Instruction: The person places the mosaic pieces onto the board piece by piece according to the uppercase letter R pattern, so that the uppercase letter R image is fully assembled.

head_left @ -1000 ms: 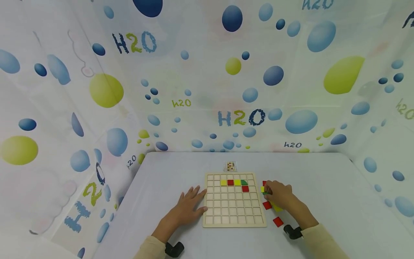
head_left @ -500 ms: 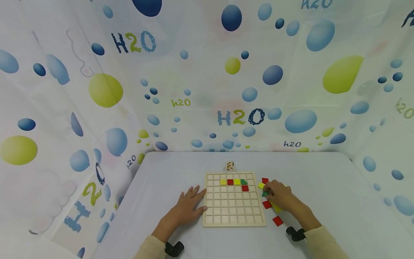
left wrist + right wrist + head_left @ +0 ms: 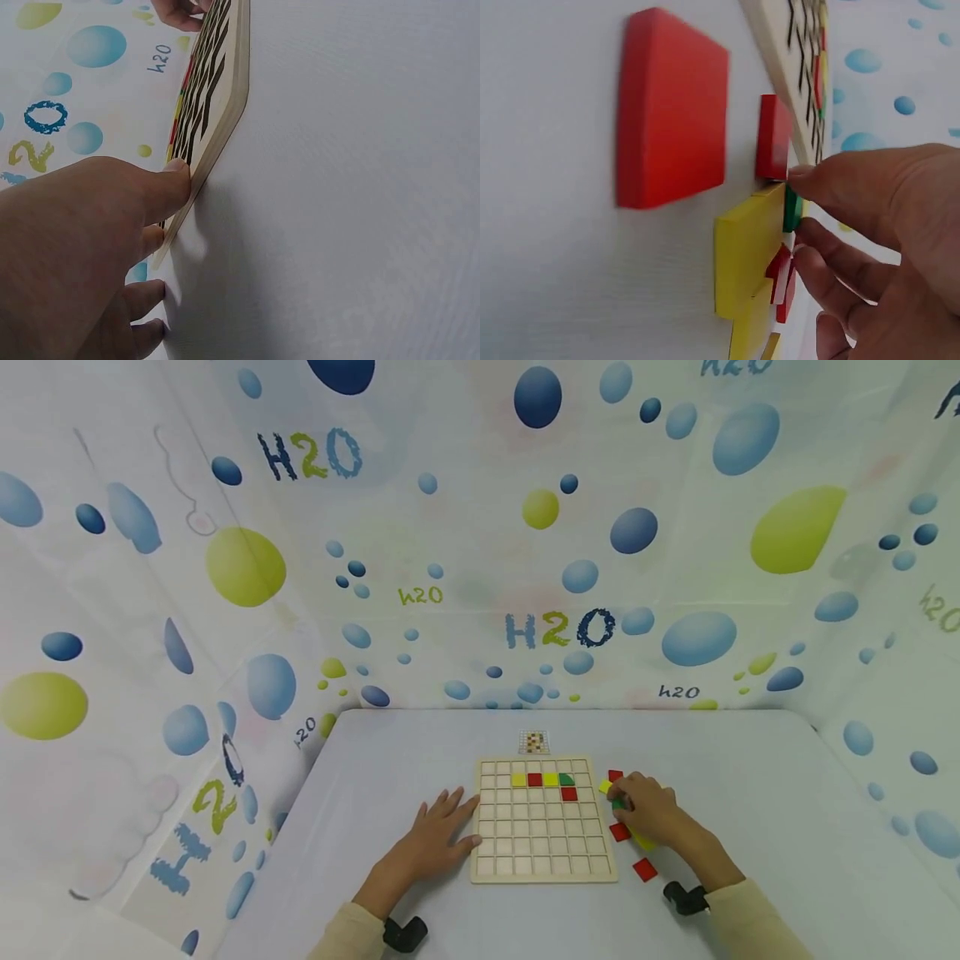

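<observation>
The green tile [image 3: 792, 208] shifts slightly inward beneath the right hand [image 3: 647, 807], whose grip is a narrow thumb-and-finger pinch on it beside the board [image 3: 537, 829], so it seems chosen but unplaced, while the left hand [image 3: 435, 841] rests, fingers spread, against the board's edge.

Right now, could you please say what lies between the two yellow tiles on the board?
One red tile sits between the left yellow tile and right yellow tile, in the head view.

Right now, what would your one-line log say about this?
left hand: touches board at left edge | right hand: pinches green tile beside board | on board: five tiles | red tiles: loose nearby
</observation>
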### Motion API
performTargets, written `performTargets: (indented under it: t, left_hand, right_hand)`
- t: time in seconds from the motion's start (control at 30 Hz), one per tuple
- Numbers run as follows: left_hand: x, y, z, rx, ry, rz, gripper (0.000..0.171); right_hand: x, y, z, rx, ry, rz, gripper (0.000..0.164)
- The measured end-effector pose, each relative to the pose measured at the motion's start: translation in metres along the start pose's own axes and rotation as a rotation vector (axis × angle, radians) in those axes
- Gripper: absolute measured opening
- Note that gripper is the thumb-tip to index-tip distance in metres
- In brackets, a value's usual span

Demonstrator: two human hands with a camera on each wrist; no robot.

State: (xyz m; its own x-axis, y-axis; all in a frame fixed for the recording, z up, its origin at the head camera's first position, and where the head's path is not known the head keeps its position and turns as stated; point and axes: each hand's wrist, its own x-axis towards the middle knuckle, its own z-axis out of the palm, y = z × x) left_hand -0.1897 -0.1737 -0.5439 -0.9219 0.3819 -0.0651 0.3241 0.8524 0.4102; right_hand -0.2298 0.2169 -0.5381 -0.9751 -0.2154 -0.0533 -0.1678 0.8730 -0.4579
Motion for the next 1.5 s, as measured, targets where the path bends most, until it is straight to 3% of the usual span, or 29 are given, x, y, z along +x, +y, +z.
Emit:
performTargets:
  t: [0.2, 0.33, 0.47, 0.77, 1.13, 1.33, 1.5]
  left_hand:
    - [0.001, -0.001, 0.001, 0.003, 0.003, 0.0, 0.068]
    - [0.002, -0.001, 0.001, -0.001, -0.001, 0.002, 0.068]
    - [0.001, 0.0, 0.0, 0.0, -0.002, -0.003, 0.068]
    - [0.001, 0.0, -0.001, -0.009, -0.001, -0.002, 0.067]
    - [-0.001, 0.003, -0.002, -0.007, 0.002, 0.0, 0.067]
    - [-0.002, 0.005, -0.005, 0.001, 0.001, 0.004, 0.067]
    - [-0.002, 0.006, -0.005, -0.014, 0.009, 0.007, 0.068]
  right_hand:
    - [0.001, -0.001, 0.001, -0.037, 0.015, 0.043, 0.036]
    - [-0.001, 0.002, 0.001, -0.021, -0.004, 0.03, 0.026]
    - [-0.003, 0.003, -0.002, -0.007, -0.023, 0.026, 0.028]
    - [0.001, 0.001, 0.002, -0.056, 0.012, 0.014, 0.021]
    - [-0.004, 0.003, -0.004, 0.164, 0.031, 0.062, 0.019]
    - [-0.006, 0.009, -0.003, 0.12, 0.045, 0.094, 0.023]
    - [-0.004, 0.007, 0.001, 0.059, 0.035, 0.064, 0.031]
